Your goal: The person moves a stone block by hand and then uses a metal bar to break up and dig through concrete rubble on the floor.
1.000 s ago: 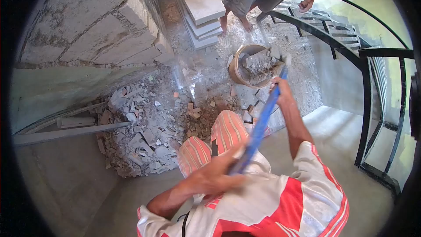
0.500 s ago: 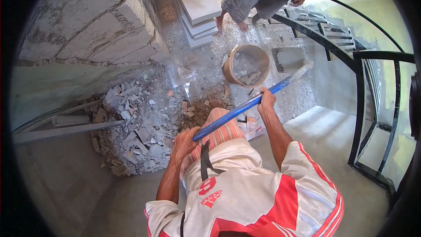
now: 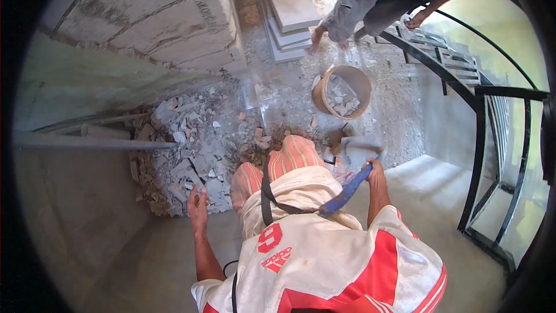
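Observation:
My right hand (image 3: pixel 375 170) is closed around the blue handle (image 3: pixel 347 191) of a hoe, at my right side. The hoe's grey blade (image 3: pixel 362 149) lies just ahead of that hand, close to the floor and near my knees. My left hand (image 3: pixel 197 206) is off the handle, fingers apart and holding nothing. It is over the near edge of a heap of broken rubble (image 3: pixel 194 162). Ahead of me a round bucket (image 3: pixel 364 104) contains grey chunks of debris.
At the back, another person (image 3: pixel 370 6) stands beside stacked slabs (image 3: pixel 292 8). A block wall (image 3: pixel 174 23) rises on the left, with a long pale bar (image 3: pixel 92 142) below it. Black metal railing (image 3: pixel 479 156) borders the right side. Dust and loose fragments cover the floor.
My left hand has let go of the hoe handle and moved left to the rubble. The hoe has been drawn back toward me by my right hand. The other person has shifted position.

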`<state>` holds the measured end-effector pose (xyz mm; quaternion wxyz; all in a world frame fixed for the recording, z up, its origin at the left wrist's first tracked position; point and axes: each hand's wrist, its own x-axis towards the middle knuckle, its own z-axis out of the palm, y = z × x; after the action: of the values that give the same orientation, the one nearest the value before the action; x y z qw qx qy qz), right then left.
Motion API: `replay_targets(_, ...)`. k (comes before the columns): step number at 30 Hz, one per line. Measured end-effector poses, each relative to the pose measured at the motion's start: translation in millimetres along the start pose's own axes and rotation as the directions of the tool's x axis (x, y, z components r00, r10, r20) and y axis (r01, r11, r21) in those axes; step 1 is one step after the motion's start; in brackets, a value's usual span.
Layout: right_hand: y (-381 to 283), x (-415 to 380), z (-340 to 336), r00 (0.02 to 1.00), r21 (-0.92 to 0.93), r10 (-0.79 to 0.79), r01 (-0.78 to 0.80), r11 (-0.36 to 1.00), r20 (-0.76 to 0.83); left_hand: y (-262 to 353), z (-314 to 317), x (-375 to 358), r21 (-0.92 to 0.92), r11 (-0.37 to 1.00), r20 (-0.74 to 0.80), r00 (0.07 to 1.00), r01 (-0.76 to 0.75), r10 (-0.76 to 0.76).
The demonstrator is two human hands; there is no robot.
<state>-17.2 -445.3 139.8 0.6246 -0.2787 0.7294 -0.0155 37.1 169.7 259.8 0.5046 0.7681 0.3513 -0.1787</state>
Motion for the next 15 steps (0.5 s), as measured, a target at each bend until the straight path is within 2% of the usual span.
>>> replay_targets(1, 7.1, 5.7, -10.7, 0.996, 0.012, 0.09, -0.091, 0.996, 0.007, -26.5, -17.2, -5.0, 0.0, 1.0, -0.012, 1.0, 0.009, -0.009)
replay_targets(3, 20.3, 15.1, -28.8, 0.987, 0.035, 0.156, -0.157, 0.987, 0.033, -76.2, -37.3, -14.7, 0.033, 0.991, -0.058, 0.99, 0.13, -0.128)
replay_targets(5, 30.9, 15.5, -49.8, 0.971, 0.047, 0.23, -0.233, 0.971, 0.061, -125.7, -43.7, -30.1, 0.034, 0.985, -0.029, 0.985, 0.171, -0.17)
replay_targets(7, 46.9, -0.2, -65.3, 0.942, 0.133, 0.132, -0.181, 0.974, 0.309, -163.6, -41.6, -46.2, -0.006, 0.97, -0.007, 0.969, 0.245, -0.245)
replay_targets(8, 52.6, 5.8, -70.7, 0.933, 0.109, 0.155, -0.2, 0.974, 0.324, -171.7, -33.0, -53.8, -0.054, 0.961, -0.013, 0.962, 0.27, -0.271)
replay_targets(10, 49.8, 48.9, -94.9, 0.805, 0.196, 0.444, -0.545, 0.815, 0.393, -158.8, -16.9, -64.5, -0.02, 0.94, 0.067, 0.938, 0.342, -0.34)
replay_targets(12, 46.8, 52.6, -105.2, 0.781, 0.099, 0.473, -0.553, 0.827, 0.407, -123.4, -2.7, -66.7, -0.016, 0.919, 0.098, 0.915, 0.395, -0.392)
replay_targets(14, 45.3, 38.9, -107.7, 0.756, -0.017, 0.511, -0.554, 0.832, 0.41, -127.5, -4.5, -54.8, 0.0, 0.967, 0.126, 0.959, 0.255, -0.253)
replay_targets(15, 40.0, 16.4, -102.7, 0.794, -0.038, 0.488, -0.51, 0.859, 0.363, -124.0, -9.5, -49.6, 0.039, 0.981, 0.107, 0.975, 0.192, -0.195)
